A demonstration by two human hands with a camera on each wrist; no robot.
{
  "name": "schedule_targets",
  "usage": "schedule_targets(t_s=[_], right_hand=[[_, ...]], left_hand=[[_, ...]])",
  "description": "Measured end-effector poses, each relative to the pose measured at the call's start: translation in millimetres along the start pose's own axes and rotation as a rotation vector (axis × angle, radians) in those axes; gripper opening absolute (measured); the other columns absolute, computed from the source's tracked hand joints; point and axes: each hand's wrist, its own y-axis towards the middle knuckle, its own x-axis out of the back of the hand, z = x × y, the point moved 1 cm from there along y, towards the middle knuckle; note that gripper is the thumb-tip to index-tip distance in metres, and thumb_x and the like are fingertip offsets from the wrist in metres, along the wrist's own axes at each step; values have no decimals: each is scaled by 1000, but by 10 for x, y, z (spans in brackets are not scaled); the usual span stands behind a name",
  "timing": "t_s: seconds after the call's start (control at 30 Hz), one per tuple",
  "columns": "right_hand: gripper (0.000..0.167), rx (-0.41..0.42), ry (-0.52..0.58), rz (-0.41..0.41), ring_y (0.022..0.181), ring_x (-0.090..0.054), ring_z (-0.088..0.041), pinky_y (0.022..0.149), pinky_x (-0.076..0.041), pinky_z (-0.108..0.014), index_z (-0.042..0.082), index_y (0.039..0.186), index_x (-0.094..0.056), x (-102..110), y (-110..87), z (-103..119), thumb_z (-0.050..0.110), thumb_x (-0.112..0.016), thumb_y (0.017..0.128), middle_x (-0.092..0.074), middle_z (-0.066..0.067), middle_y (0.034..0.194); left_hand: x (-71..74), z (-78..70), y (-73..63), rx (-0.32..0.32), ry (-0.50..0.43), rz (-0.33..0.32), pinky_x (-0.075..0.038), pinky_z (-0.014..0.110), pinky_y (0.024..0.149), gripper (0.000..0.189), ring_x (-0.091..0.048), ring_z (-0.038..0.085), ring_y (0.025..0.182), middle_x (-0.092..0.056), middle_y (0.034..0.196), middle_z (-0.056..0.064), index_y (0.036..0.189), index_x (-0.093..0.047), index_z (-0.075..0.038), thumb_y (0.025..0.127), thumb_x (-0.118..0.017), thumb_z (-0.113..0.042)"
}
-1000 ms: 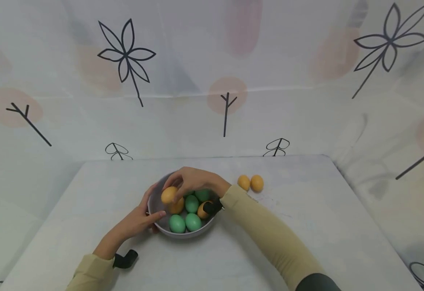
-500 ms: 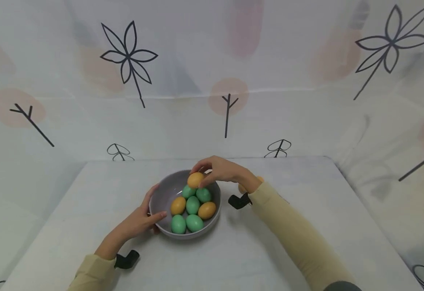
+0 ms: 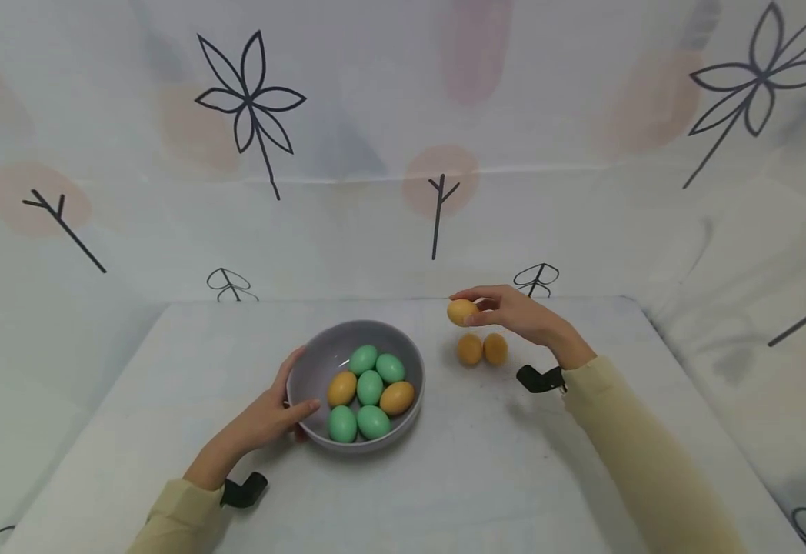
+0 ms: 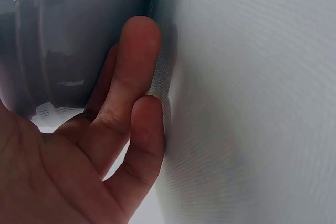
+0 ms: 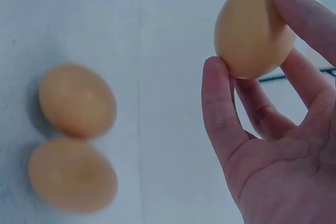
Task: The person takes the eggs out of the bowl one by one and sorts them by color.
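My right hand [image 3: 517, 314] pinches an orange-yellow egg [image 3: 461, 312] between thumb and fingertips, above the back of the table. In the right wrist view that egg [image 5: 254, 31] is smooth and whole. Just below the hand, two more orange-yellow eggs [image 3: 470, 349] lie side by side on the table. My left hand [image 3: 268, 415] holds the left side of a grey bowl [image 3: 314, 369], its thumb over the rim and its other fingers against the outer wall. Several green eggs [image 3: 370, 388] and two orange-yellow eggs [image 3: 398, 398] lie inside the bowl.
A white cloth covers the table [image 3: 472, 477]. Behind it hangs a pale backdrop [image 3: 361, 231] printed with flowers and twigs. Dark wrist camera mounts [image 3: 245, 490] stick out from both wrists.
My right hand has lifted an orange-yellow egg out of the bowl and carried it right, to above the two eggs on the table. The left hand has kept its hold on the bowl.
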Motion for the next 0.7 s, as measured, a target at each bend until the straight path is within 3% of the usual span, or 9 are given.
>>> schedule_targets(t_s=[0.17, 0.33, 0.47, 0.7], right_hand=[[46, -35, 34, -63, 114, -59, -30, 100, -41, -49, 8, 136, -53, 187, -206, -168, 27, -67, 97, -54, -13, 130], [44, -73, 63, -132, 112, -59, -26, 95, -47, -36, 1, 133, -49, 321, -371, -356, 26, -63, 99, -56, -15, 123], [47, -93, 155, -184, 109, -58, -23, 92, -49, -30, -3, 138, -41, 384, -473, -473, 23, -57, 103, -49, -19, 125], [53, -141, 249, -224, 107, -61, -20, 89, -51, -29, 3, 148, -33, 405, -589, -704, 32, -49, 106, -41, -24, 129]], left_hand=[[5, 2, 3, 5, 37, -10, -49, 45, 83, 90, -61, 29, 97, -25, 155, 27, 159, 0, -30, 97, -64, -37], [7, -3, 8, 12, 35, -8, -49, 42, 80, 90, -62, 28, 93, -25, 155, 27, 159, 0, -30, 97, -64, -37], [8, -19, 8, 18, 34, -7, -48, 40, 79, 90, -62, 26, 90, -27, 153, 28, 159, 0, -30, 97, -64, -37], [13, -24, -3, 19, 25, -6, -49, 42, 79, 89, -62, 28, 92, -26, 154, 27, 159, -1, -32, 97, -65, -37]])
